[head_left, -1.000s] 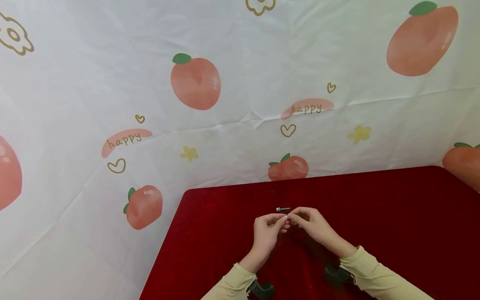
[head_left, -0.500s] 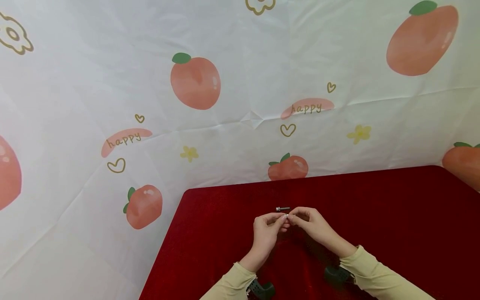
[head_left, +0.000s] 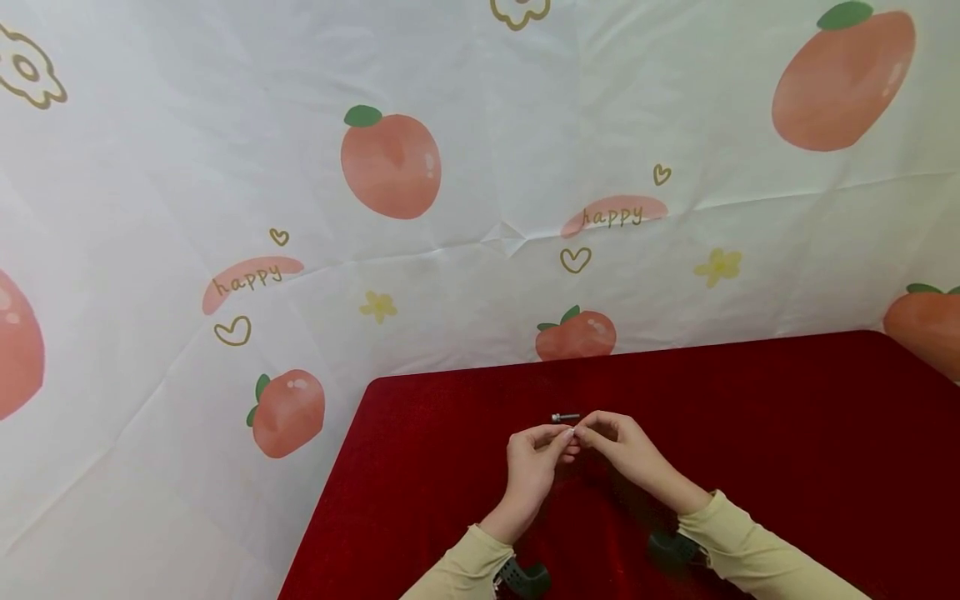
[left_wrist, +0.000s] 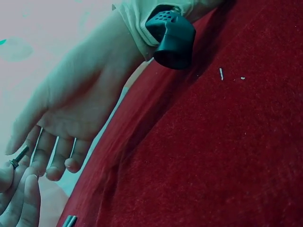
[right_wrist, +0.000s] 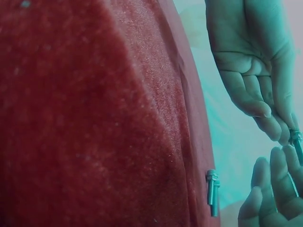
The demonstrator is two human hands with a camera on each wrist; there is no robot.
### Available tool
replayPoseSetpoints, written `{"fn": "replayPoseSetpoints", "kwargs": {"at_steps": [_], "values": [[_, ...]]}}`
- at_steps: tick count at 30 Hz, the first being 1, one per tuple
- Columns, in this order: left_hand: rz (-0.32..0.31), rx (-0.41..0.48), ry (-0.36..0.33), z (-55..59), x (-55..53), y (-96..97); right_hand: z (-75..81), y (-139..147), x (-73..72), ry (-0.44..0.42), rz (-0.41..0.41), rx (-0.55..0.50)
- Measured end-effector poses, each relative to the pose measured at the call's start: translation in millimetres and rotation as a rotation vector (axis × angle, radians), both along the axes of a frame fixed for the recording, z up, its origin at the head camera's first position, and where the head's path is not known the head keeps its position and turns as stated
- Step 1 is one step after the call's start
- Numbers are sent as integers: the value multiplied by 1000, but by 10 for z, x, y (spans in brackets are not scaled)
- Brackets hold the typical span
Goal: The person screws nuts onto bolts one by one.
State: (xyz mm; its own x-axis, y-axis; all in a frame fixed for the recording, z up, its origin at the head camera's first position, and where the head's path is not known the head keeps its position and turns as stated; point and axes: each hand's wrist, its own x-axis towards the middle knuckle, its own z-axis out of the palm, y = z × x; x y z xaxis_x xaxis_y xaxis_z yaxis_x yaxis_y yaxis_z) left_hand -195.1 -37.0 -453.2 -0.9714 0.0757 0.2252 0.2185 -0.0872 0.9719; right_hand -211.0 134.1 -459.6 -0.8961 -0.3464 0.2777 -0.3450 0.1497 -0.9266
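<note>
Fingertip to fingertip, my left hand (head_left: 528, 471) and right hand (head_left: 637, 458) meet in the head view over the red cloth. Between them is a small metal bolt (left_wrist: 21, 153) with a wider collar. My left thumb and index finger pinch its shaft, while the left hand's other fingers (left_wrist: 57, 163) stay loosely bent. At the collar end, my right thumb and index finger pinch the bolt (right_wrist: 298, 147); the fingertips partly hide it. Just beyond the hands, bolts (right_wrist: 212, 189) lie side by side on the cloth, blending into one shape in the head view.
The red cloth (head_left: 750, 417) covers the table, with a white fruit-printed sheet (head_left: 480, 167) hanging behind its far edge. Tiny white scraps (left_wrist: 221, 74) lie on the cloth near the left wrist. A dark wrist camera (head_left: 525, 577) sits under the left sleeve.
Both hands stay in nearly the same place. The right fingertips shift slightly at the bolt, and less of its shiny metal shows between the fingers than half a second ago.
</note>
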Motion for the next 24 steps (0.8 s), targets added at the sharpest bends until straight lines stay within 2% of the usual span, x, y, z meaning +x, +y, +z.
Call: {"fn": "replayPoseSetpoints", "kwargs": {"at_steps": [4,10,20,24], "values": [[1,26,-2,-10,3,-6,-27,2,7,23,20,-32],[-11,27,-8,-9,5,-18,-12,0,8,65,0,-20],[-1,46,-25,-8,10,-37,-9,8,-16,46,10,-12],[9,45,-17,14,9,-50,22,23,-18,20,-23,13]]}}
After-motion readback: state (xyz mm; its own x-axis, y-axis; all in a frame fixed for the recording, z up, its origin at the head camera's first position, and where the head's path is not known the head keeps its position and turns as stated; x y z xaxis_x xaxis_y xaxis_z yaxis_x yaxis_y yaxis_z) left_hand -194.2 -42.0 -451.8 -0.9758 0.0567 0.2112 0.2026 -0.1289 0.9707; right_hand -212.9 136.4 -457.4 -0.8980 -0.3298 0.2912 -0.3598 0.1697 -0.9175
